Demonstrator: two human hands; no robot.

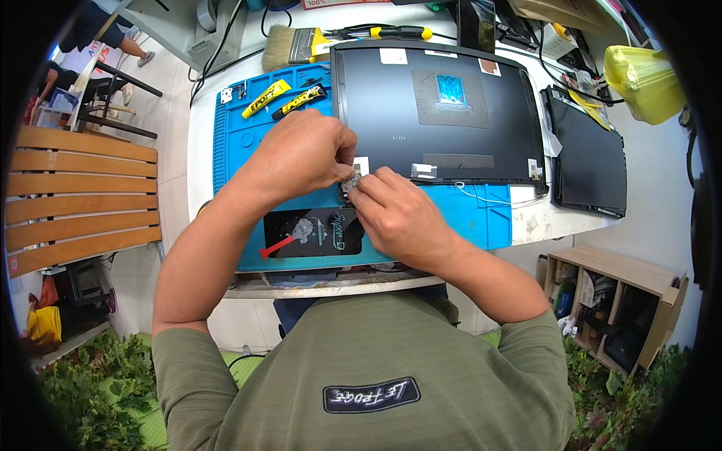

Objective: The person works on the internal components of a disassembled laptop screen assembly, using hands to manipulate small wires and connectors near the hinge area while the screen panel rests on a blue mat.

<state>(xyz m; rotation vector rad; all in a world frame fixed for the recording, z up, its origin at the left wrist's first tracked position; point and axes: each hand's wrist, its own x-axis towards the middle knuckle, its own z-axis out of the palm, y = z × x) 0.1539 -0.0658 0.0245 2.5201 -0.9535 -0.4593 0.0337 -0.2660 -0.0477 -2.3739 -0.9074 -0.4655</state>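
My left hand and my right hand meet at the lower-left corner of a dark laptop lid. Fingers of both are closed round a small grey, lumpy piece there; its detail is partly hidden. A blue work mat lies under them. On it, just below my hands, a black card carries grey paste and a red spreader. A yellow tube and a black tube lie beyond my left hand, beside the lid.
A brush and screwdriver lie behind the lid. Dark laptop parts and a yellow bag are at the right. A slatted bench stands left, a wooden shelf unit lower right; people are at upper left.
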